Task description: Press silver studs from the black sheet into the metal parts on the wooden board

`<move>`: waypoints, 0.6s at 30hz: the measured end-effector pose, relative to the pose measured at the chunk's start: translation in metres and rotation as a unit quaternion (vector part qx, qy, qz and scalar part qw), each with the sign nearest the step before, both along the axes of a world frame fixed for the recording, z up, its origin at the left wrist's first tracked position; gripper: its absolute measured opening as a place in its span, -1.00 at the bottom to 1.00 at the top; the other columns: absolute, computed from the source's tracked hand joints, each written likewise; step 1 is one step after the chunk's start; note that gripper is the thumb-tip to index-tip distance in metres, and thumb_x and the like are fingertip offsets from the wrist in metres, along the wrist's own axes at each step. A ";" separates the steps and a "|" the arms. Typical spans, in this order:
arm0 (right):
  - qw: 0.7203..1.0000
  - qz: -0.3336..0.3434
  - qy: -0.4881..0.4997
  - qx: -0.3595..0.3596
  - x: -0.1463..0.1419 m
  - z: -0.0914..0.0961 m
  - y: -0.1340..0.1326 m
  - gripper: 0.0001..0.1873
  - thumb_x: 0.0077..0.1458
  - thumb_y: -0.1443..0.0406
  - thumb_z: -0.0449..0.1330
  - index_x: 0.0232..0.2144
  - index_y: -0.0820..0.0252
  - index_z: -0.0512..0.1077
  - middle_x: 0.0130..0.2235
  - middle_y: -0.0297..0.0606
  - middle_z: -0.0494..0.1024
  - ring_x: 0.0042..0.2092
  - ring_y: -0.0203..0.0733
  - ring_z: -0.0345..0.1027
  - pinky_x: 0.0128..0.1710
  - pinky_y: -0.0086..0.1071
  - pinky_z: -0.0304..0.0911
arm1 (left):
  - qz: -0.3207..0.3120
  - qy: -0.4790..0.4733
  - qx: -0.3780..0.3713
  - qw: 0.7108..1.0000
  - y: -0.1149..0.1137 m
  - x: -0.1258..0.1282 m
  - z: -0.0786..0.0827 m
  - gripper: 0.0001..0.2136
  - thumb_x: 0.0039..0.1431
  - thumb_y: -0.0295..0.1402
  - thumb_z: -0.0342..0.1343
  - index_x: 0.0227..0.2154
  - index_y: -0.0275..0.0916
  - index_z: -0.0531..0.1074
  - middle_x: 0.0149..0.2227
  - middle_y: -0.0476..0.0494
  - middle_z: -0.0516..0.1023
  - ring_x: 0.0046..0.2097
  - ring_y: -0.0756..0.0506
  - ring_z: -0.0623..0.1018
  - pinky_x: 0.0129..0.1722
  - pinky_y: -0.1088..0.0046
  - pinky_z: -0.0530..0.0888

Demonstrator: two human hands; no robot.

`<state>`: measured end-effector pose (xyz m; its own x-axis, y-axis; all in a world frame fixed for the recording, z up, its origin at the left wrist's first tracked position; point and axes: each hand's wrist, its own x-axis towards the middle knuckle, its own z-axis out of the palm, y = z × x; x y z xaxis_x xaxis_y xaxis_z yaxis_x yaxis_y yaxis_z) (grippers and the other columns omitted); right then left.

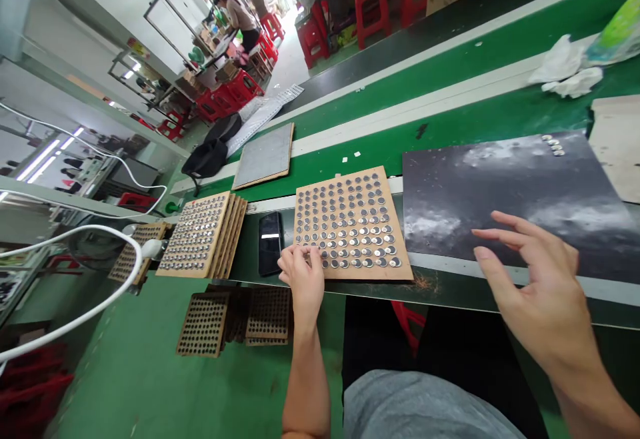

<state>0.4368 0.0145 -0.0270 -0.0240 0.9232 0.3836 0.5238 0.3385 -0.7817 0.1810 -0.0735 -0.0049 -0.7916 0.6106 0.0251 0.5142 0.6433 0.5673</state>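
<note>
A square brown board (350,272) covered in rows of small round dark discs lies in front of me. On its nearer rows, small shiny pieces (367,251) sit on the discs. My left hand (303,269) rests at the board's near left corner, its fingers curled together; what they pinch, if anything, is hidden. Over the near edge of a black mat (500,186) hovers my right hand (535,272), fingers stretched and apart, holding nothing. Several small shiny pieces (554,146) lie at the mat's far right.
A black phone (271,244) lies left of the board. Beyond it stand stacked disc-covered boards (196,236); more boards (203,326) are below the bench. A grey panel (265,156), crumpled tissue (565,66) and a white cable (125,239) are around. A person (240,16) sits far off.
</note>
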 end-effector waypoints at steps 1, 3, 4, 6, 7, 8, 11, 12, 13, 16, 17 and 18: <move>1.000 -0.003 -0.001 -0.001 0.000 -0.002 0.002 -0.68 0.27 0.06 0.09 -0.19 0.13 0.49 0.08 0.02 0.50 0.18 0.22 0.28 0.16 0.15 0.12 | 0.001 0.008 -0.013 1.000 0.000 -0.002 -0.002 -0.84 0.32 -0.27 -0.03 -0.37 -0.15 0.36 -0.02 -0.24 0.35 0.19 -0.33 0.28 0.24 -0.21 0.12; 1.000 -0.006 -0.007 0.004 0.000 -0.004 0.005 -0.69 0.26 0.06 0.10 -0.21 0.13 0.49 0.07 0.03 0.51 0.17 0.22 0.30 0.16 0.14 0.11 | -0.008 0.017 -0.035 0.999 -0.001 -0.002 -0.004 -0.84 0.32 -0.28 -0.03 -0.36 -0.15 0.37 -0.02 -0.24 0.36 0.18 -0.32 0.30 0.23 -0.18 0.17; 1.000 -0.007 -0.012 0.008 0.000 -0.005 0.006 -0.69 0.26 0.06 0.09 -0.22 0.13 0.49 0.07 0.04 0.51 0.17 0.22 0.30 0.16 0.14 0.11 | -0.017 0.019 -0.044 0.999 -0.001 0.000 -0.005 -0.85 0.32 -0.28 -0.02 -0.35 -0.15 0.38 -0.02 -0.23 0.37 0.17 -0.31 0.32 0.22 -0.17 0.19; 1.000 -0.009 -0.021 0.013 0.000 -0.007 0.007 -0.69 0.25 0.06 0.09 -0.23 0.14 0.48 0.06 0.05 0.51 0.16 0.23 0.30 0.16 0.14 0.10 | -0.036 0.023 -0.058 0.997 -0.001 0.005 -0.006 -0.84 0.33 -0.28 -0.02 -0.35 -0.15 0.40 -0.02 -0.22 0.39 0.15 -0.29 0.34 0.20 -0.13 0.23; 1.000 -0.007 -0.025 0.012 0.000 -0.008 0.007 -0.69 0.25 0.06 0.09 -0.23 0.13 0.48 0.06 0.05 0.51 0.16 0.24 0.30 0.16 0.14 0.10 | -0.045 0.026 -0.063 0.997 -0.001 0.008 -0.006 -0.83 0.33 -0.28 -0.02 -0.35 -0.16 0.40 -0.02 -0.22 0.40 0.14 -0.29 0.35 0.20 -0.11 0.24; 1.000 -0.005 -0.028 0.011 0.000 -0.009 0.006 -0.70 0.25 0.07 0.09 -0.23 0.13 0.48 0.06 0.05 0.51 0.16 0.24 0.30 0.15 0.14 0.11 | -0.051 0.031 -0.068 0.996 -0.001 0.010 -0.006 -0.82 0.34 -0.29 -0.03 -0.35 -0.16 0.40 -0.03 -0.23 0.40 0.14 -0.29 0.36 0.19 -0.11 0.25; 0.999 0.002 -0.044 0.010 0.004 -0.015 0.007 -0.72 0.24 0.09 0.09 -0.24 0.11 0.49 0.06 0.02 0.51 0.17 0.22 0.30 0.15 0.10 0.11 | -0.049 0.053 -0.079 0.994 -0.001 0.013 -0.007 -0.81 0.34 -0.31 -0.05 -0.35 -0.18 0.40 -0.03 -0.26 0.40 0.12 -0.30 0.37 0.15 -0.11 0.28; 0.999 0.002 -0.051 0.015 0.007 -0.018 0.009 -0.72 0.24 0.09 0.09 -0.25 0.11 0.49 0.05 0.01 0.52 0.16 0.22 0.31 0.15 0.09 0.11 | -0.045 0.060 -0.082 0.994 -0.001 0.013 -0.008 -0.82 0.34 -0.31 -0.05 -0.35 -0.19 0.40 -0.03 -0.26 0.40 0.12 -0.31 0.37 0.14 -0.11 0.28; 0.998 -0.002 -0.057 0.023 0.012 -0.021 0.013 -0.73 0.23 0.10 0.09 -0.26 0.11 0.49 0.04 0.01 0.53 0.15 0.20 0.33 0.16 0.08 0.11 | -0.039 0.066 -0.084 0.993 -0.001 0.012 -0.008 -0.82 0.34 -0.31 -0.05 -0.34 -0.19 0.40 -0.04 -0.27 0.40 0.12 -0.31 0.37 0.13 -0.12 0.29; 0.994 -0.048 -0.099 0.003 0.032 -0.027 0.041 -0.80 0.19 0.17 0.15 -0.32 0.15 0.49 -0.01 0.00 0.56 0.12 0.14 0.38 0.21 0.05 0.04 | -0.020 0.079 -0.087 0.993 -0.002 0.008 -0.010 -0.84 0.33 -0.31 -0.04 -0.32 -0.20 0.40 -0.03 -0.30 0.38 0.13 -0.34 0.35 0.13 -0.16 0.28; 0.989 -0.076 -0.124 -0.034 0.040 -0.026 0.055 -0.84 0.16 0.21 0.18 -0.34 0.17 0.50 -0.01 0.01 0.56 0.14 0.13 0.36 0.22 0.03 0.02 | -0.015 0.081 -0.087 0.993 -0.002 0.008 -0.010 -0.84 0.33 -0.31 -0.03 -0.32 -0.20 0.40 -0.02 -0.31 0.37 0.14 -0.35 0.34 0.13 -0.18 0.27; 0.977 -0.116 -0.155 -0.094 0.048 -0.025 0.072 -0.85 0.14 0.23 0.21 -0.34 0.19 0.51 0.00 0.03 0.55 0.19 0.15 0.30 0.19 0.04 0.03 | -0.011 0.082 -0.086 0.993 -0.002 0.008 -0.010 -0.84 0.33 -0.30 -0.03 -0.32 -0.20 0.39 0.00 -0.32 0.37 0.15 -0.36 0.33 0.13 -0.19 0.27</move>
